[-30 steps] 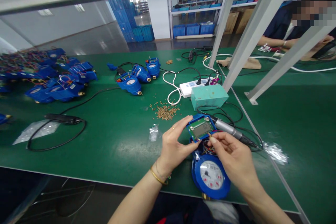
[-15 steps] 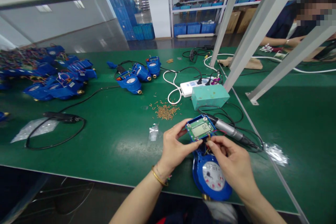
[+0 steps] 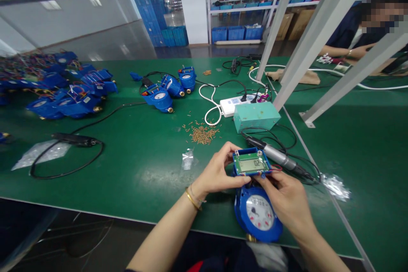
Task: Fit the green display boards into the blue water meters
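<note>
A blue water meter point(image 3: 259, 214) with a round white dial rests at the table's front edge. Above it, a blue display housing point(image 3: 251, 162) holds a green circuit board with a lit LCD. My left hand point(image 3: 216, 172) is closed on the housing's left side, thumb along its lower edge. At the lower right corner my right hand point(image 3: 283, 195) has its fingers closed on the same housing, beside a red wire; its fingertips are partly hidden. Behind the hands lies a silver electric screwdriver point(image 3: 277, 156) with a black cable.
A pile of small brass screws point(image 3: 203, 134) lies beyond my left hand. Behind are a turquoise box point(image 3: 256, 117), a white power strip point(image 3: 231, 106) and several more blue meters point(image 3: 162, 101). Metal posts point(image 3: 302, 38) rise on the right. A co-worker's hand point(image 3: 358, 52) is at far right.
The display housing has turned more level and shifted slightly right and down. My right fingers have moved from the wires under the board to the housing's lower right corner.
</note>
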The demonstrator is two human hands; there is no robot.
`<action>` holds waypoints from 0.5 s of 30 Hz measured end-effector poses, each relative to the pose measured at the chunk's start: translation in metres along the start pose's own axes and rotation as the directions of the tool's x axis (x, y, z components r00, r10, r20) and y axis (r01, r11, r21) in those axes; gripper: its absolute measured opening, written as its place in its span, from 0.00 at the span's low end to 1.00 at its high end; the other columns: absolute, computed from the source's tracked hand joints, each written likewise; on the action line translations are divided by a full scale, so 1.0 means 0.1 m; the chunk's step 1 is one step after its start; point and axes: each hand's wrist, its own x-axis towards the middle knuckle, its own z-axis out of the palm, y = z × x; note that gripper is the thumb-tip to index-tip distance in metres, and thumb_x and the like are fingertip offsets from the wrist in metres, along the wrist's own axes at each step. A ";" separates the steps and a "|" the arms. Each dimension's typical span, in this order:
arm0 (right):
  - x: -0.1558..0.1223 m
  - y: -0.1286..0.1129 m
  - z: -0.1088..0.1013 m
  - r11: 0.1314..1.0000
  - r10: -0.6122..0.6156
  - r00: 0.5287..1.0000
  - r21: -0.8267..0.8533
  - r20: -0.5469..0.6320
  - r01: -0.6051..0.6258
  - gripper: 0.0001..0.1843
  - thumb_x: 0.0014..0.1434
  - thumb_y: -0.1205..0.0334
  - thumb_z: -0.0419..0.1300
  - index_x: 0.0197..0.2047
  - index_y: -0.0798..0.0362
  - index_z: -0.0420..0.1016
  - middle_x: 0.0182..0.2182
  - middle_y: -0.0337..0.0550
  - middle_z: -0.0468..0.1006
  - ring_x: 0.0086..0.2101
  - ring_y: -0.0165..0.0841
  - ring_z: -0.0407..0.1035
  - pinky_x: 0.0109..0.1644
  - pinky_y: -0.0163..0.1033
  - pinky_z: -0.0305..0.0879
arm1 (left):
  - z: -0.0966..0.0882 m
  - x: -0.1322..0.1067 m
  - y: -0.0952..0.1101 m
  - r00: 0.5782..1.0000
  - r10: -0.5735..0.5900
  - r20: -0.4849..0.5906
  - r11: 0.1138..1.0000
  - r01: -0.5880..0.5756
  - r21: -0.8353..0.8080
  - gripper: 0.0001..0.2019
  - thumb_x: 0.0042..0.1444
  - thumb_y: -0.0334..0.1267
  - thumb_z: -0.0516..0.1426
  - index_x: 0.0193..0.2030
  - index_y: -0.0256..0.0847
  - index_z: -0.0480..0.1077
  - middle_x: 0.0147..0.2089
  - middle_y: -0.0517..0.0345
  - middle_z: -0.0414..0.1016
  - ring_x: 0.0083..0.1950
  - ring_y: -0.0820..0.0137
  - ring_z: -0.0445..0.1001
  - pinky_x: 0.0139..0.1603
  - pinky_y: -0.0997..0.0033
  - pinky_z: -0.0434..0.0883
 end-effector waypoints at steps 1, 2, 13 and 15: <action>0.00 -0.01 0.00 1.000 -0.003 1.000 0.002 -0.003 0.003 0.13 0.59 0.51 0.63 0.31 0.50 0.83 0.28 0.43 0.81 0.31 0.41 0.75 0.36 0.41 0.69 | 0.00 0.02 0.01 1.000 0.013 0.022 1.000 -0.014 0.021 0.26 0.46 0.38 0.68 0.52 0.41 0.68 0.47 0.51 0.78 0.46 0.63 0.80 0.47 0.63 0.79; 0.00 -0.02 0.00 1.000 -0.011 1.000 -0.001 -0.007 0.011 0.13 0.59 0.51 0.63 0.30 0.50 0.82 0.28 0.43 0.81 0.31 0.41 0.75 0.36 0.41 0.69 | 0.01 0.03 0.02 0.999 0.027 0.043 0.999 -0.029 0.043 0.26 0.47 0.38 0.68 0.54 0.41 0.68 0.48 0.51 0.78 0.47 0.62 0.80 0.49 0.62 0.78; 0.00 -0.05 0.01 0.997 -0.043 0.998 -0.061 -0.049 0.040 0.14 0.57 0.54 0.60 0.26 0.52 0.80 0.24 0.43 0.78 0.26 0.39 0.73 0.30 0.39 0.68 | 0.15 0.03 0.10 0.993 0.034 -0.114 0.983 -0.013 0.184 0.28 0.42 0.47 0.72 0.49 0.40 0.72 0.44 0.54 0.80 0.43 0.64 0.79 0.45 0.68 0.75; 0.00 -0.06 0.00 0.997 -0.041 0.998 -0.065 -0.050 0.038 0.14 0.57 0.54 0.60 0.26 0.52 0.80 0.23 0.43 0.78 0.26 0.39 0.73 0.30 0.38 0.67 | 0.18 0.03 0.11 0.991 0.038 -0.131 0.978 -0.010 0.208 0.27 0.43 0.46 0.72 0.48 0.40 0.73 0.43 0.55 0.80 0.42 0.65 0.79 0.43 0.69 0.75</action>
